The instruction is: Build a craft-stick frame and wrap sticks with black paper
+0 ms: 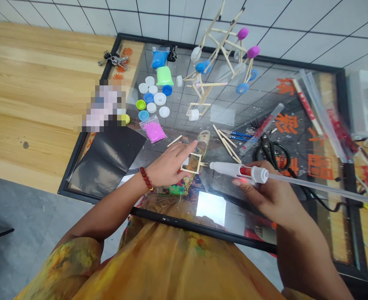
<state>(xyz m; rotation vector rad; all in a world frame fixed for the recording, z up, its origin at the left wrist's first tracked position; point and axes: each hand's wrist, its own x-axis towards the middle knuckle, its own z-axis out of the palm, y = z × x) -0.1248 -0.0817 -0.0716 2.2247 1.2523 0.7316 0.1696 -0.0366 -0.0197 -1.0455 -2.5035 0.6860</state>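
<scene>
My left hand [168,164] rests on the glass table [253,106], fingers pressing down a small square frame of wooden sticks [191,163]. My right hand [265,191] grips a white pen-shaped glue gun [238,170] with a clear glue stick trailing out of its back end to the right. The gun's tip points left and sits right at the frame's right edge. A red bead bracelet [146,179] circles my left wrist.
A stick-and-bottle-cap structure [220,54] stands at the back of the table. Loose bottle caps [154,98], bags of coloured clay [155,131], black paper [109,160], spare sticks [228,143], scissors [270,150] and glue sticks [318,112] lie around. Keys [115,59] rest at the far left corner.
</scene>
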